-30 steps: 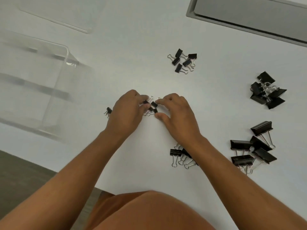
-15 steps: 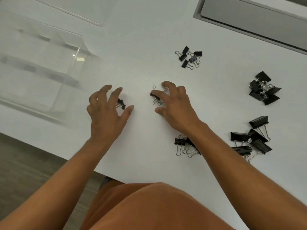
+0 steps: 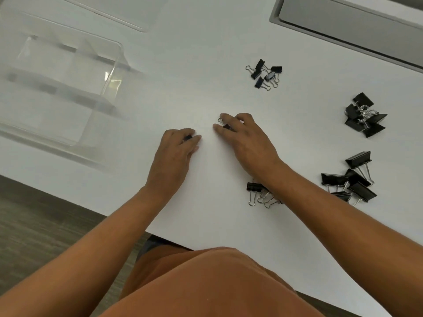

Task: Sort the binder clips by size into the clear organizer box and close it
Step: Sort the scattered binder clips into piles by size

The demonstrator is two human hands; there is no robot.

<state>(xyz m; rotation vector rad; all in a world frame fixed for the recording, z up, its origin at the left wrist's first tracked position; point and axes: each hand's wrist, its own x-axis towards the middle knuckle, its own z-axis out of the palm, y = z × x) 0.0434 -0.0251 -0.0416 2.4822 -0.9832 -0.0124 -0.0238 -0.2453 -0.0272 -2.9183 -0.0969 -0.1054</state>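
Head view: left hand (image 3: 175, 148) has fingers curled over a tiny black binder clip (image 3: 188, 137) on the white tabletop (image 3: 183, 88). Right hand (image 3: 246, 139) pinches a few tiny clips (image 3: 223, 124) under its fingertips. Clear organizer box (image 3: 64, 83) sits open to the left, no clips seen inside. Other piles, grouped by size, lie well apart on the right. Judged step: gathering the smallest clips. Next move calls for carrying them to one compartment without dropping any.
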